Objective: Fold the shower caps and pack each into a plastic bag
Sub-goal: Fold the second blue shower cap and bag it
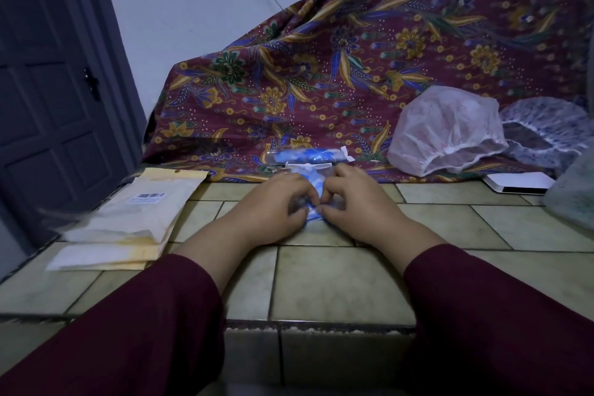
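A blue-and-white shower cap (pixel 313 190) lies bunched on the tiled counter between my hands. My left hand (pixel 273 206) and my right hand (pixel 356 202) both curl their fingers over it and pinch it from either side; most of the cap is hidden under them. Just behind it lies a rolled blue cap packed in a clear plastic bag (pixel 308 154). A pink translucent shower cap (pixel 446 130) sits puffed up at the right, and a white cap with a blue print (pixel 546 128) lies beside it.
A stack of flat plastic bags and yellowish envelopes (pixel 128 225) lies at the left of the tiled counter (pixel 337 283). A batik cloth (pixel 353 58) drapes the back. A white flat device (pixel 517 183) sits at the right, and a dark door (pixel 48 90) stands at the left.
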